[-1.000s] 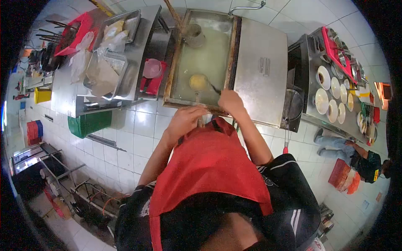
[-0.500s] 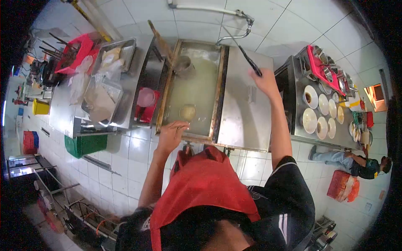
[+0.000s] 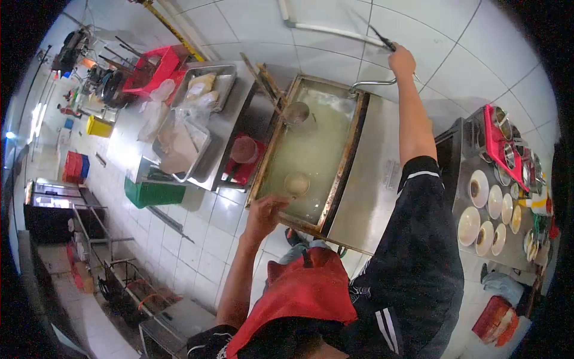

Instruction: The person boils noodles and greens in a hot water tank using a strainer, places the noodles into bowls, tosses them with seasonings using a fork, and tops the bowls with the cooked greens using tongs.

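A rectangular vat of cloudy water [image 3: 311, 149] with rusty edges lies in front of me. A round noodle strainer [image 3: 297, 184] with pale contents sits in the water near the front. My left hand [image 3: 266, 216] is closed at the near-left rim, apparently round the strainer's handle, which is mostly hidden. A second noodle strainer [image 3: 296, 112] hangs at the left rim, its wooden handle leaning up and left. Reaching far forward, my right hand [image 3: 402, 61] is shut on long dark chopsticks [image 3: 381, 39], raised against the tiled wall.
Left of the vat, a steel table carries metal trays [image 3: 224, 84] with bagged food and a red basket [image 3: 156, 69]. A tap [image 3: 373, 82] reaches over the vat's back. Several bowls [image 3: 478, 188] and a pink tray [image 3: 505, 146] stand at right. A person's legs [image 3: 505, 286] show beyond.
My right hand with the chopsticks has moved forward and up, toward the wall. The view has turned and shifted. My left hand stays by the front strainer.
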Demonstrator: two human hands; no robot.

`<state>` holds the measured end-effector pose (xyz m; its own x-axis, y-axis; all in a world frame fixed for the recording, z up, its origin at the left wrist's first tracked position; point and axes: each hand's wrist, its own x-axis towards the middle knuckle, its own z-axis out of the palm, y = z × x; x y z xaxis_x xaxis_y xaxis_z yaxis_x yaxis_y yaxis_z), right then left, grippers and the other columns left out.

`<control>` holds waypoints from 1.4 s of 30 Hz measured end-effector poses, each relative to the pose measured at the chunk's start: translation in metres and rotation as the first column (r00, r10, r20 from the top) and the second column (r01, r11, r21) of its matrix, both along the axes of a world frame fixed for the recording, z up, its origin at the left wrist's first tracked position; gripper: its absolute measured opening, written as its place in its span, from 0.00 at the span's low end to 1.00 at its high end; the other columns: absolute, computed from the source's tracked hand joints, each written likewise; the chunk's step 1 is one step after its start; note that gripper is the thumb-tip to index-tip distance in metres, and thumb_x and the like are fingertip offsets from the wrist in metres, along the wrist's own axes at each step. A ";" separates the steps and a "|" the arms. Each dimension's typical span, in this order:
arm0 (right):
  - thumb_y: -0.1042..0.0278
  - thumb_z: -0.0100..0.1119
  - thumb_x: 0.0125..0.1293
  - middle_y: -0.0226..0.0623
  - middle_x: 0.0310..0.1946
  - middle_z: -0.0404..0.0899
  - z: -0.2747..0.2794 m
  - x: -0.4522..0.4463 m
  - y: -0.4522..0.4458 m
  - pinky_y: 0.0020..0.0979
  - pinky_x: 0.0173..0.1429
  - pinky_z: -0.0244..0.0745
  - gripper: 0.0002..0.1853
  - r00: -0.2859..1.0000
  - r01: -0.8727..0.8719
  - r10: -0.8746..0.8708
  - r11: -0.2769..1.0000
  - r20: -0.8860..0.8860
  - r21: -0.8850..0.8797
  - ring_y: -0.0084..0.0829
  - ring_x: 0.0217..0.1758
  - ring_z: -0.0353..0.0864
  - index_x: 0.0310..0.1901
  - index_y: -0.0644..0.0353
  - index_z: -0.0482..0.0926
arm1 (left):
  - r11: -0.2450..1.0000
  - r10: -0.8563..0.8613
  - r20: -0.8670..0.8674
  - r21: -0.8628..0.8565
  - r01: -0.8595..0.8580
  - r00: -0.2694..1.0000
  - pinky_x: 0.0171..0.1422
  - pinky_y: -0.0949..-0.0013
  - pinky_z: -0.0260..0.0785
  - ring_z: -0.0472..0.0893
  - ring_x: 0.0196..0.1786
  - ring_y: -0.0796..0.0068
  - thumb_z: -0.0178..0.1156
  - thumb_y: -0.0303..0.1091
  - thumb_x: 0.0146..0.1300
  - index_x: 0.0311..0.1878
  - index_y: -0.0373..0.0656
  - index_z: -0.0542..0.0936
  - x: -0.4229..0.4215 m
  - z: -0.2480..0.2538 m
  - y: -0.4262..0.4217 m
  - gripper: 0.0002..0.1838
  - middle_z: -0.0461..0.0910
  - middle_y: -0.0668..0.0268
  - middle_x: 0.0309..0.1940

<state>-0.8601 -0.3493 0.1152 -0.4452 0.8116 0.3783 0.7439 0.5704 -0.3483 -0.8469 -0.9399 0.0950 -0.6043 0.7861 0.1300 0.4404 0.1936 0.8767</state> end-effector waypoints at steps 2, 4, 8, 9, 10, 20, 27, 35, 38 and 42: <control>0.68 0.50 0.54 0.43 0.43 0.83 0.004 0.000 -0.005 0.44 0.51 0.76 0.24 0.997 0.010 -0.012 1.000 -0.073 -0.019 0.46 0.47 0.81 0.54 0.39 0.80 | 0.998 -0.022 -0.149 -0.060 0.014 0.989 0.41 0.65 0.75 0.84 0.37 0.58 0.56 0.14 0.55 0.36 0.37 0.81 0.001 0.005 0.000 0.10 0.83 0.56 0.33; 0.67 0.50 0.54 0.43 0.43 0.83 0.005 0.001 -0.005 0.44 0.50 0.77 0.24 0.999 -0.008 0.009 1.000 -0.044 0.005 0.45 0.47 0.82 0.55 0.37 0.79 | 0.997 -0.021 -0.184 -0.074 0.008 0.983 0.41 0.66 0.75 0.84 0.37 0.59 0.56 0.14 0.55 0.37 0.37 0.81 0.002 0.005 0.001 0.10 0.83 0.56 0.33; 0.66 0.50 0.54 0.44 0.42 0.83 0.000 0.005 0.005 0.44 0.49 0.77 0.25 0.998 -0.028 0.027 0.999 -0.064 -0.018 0.46 0.46 0.82 0.55 0.36 0.79 | 0.999 0.022 -0.079 -0.044 -0.026 0.997 0.41 0.66 0.75 0.84 0.37 0.59 0.55 0.14 0.55 0.38 0.37 0.82 0.001 0.003 0.006 0.11 0.83 0.56 0.33; 0.66 0.50 0.54 0.44 0.42 0.83 -0.001 0.007 0.006 0.44 0.50 0.77 0.25 0.998 -0.032 0.031 0.999 -0.046 -0.019 0.46 0.46 0.82 0.55 0.36 0.79 | 0.998 0.027 -0.065 -0.048 -0.030 0.998 0.41 0.66 0.75 0.84 0.38 0.59 0.55 0.14 0.55 0.38 0.37 0.82 0.000 0.004 0.006 0.11 0.83 0.56 0.33; 0.66 0.50 0.54 0.45 0.42 0.83 0.001 0.008 0.004 0.44 0.50 0.77 0.25 0.999 -0.036 0.036 0.999 -0.029 -0.022 0.46 0.46 0.82 0.55 0.36 0.79 | 0.997 -0.004 -0.125 -0.083 -0.007 0.992 0.41 0.66 0.75 0.84 0.38 0.58 0.55 0.14 0.55 0.39 0.37 0.82 -0.001 0.006 0.005 0.12 0.83 0.56 0.33; 0.67 0.51 0.53 0.47 0.41 0.82 -0.007 0.009 0.011 0.45 0.50 0.76 0.24 0.996 -0.075 0.076 0.997 -0.037 0.018 0.48 0.44 0.82 0.54 0.40 0.80 | 1.000 0.021 -0.100 0.004 -0.021 0.995 0.42 0.66 0.76 0.84 0.37 0.60 0.57 0.15 0.56 0.39 0.37 0.82 0.006 -0.003 0.004 0.10 0.83 0.57 0.34; 0.65 0.52 0.55 0.47 0.42 0.82 0.002 0.010 0.004 0.45 0.51 0.76 0.22 0.997 -0.078 0.077 0.996 -0.018 -0.044 0.48 0.46 0.81 0.53 0.42 0.80 | 1.000 0.008 -0.139 -0.025 -0.012 0.990 0.41 0.66 0.76 0.84 0.37 0.61 0.56 0.14 0.56 0.39 0.38 0.81 0.010 0.004 0.002 0.10 0.83 0.58 0.34; 0.65 0.51 0.55 0.47 0.44 0.82 -0.003 0.012 0.013 0.45 0.53 0.75 0.22 0.994 -0.110 0.111 0.993 0.021 -0.041 0.49 0.48 0.81 0.53 0.45 0.80 | 0.999 0.036 -0.129 -0.018 -0.039 0.991 0.42 0.65 0.76 0.84 0.38 0.59 0.56 0.14 0.54 0.37 0.37 0.81 0.007 -0.009 -0.003 0.10 0.83 0.57 0.35; 0.65 0.51 0.55 0.47 0.45 0.81 -0.002 0.012 0.017 0.45 0.54 0.75 0.23 0.988 -0.138 0.142 0.987 0.057 -0.077 0.49 0.49 0.80 0.54 0.46 0.80 | 0.996 0.037 -0.099 -0.077 -0.045 0.994 0.45 0.65 0.76 0.84 0.41 0.61 0.57 0.16 0.56 0.40 0.37 0.81 0.007 -0.012 -0.005 0.10 0.84 0.57 0.37; 0.64 0.52 0.59 0.48 0.46 0.81 -0.008 0.011 0.024 0.45 0.57 0.73 0.22 0.979 -0.204 0.205 0.974 -0.002 -0.101 0.49 0.51 0.79 0.57 0.47 0.77 | 0.999 -0.014 0.181 -0.031 0.020 0.983 0.56 0.63 0.71 0.80 0.53 0.64 0.62 0.30 0.59 0.53 0.38 0.78 0.007 0.011 -0.005 0.18 0.80 0.58 0.50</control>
<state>-0.8491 -0.3249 0.1075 -0.6084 0.7367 0.2952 0.6183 0.6732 -0.4056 -0.8403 -0.9448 0.1059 -0.6023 0.7983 -0.0059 0.2785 0.2170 0.9356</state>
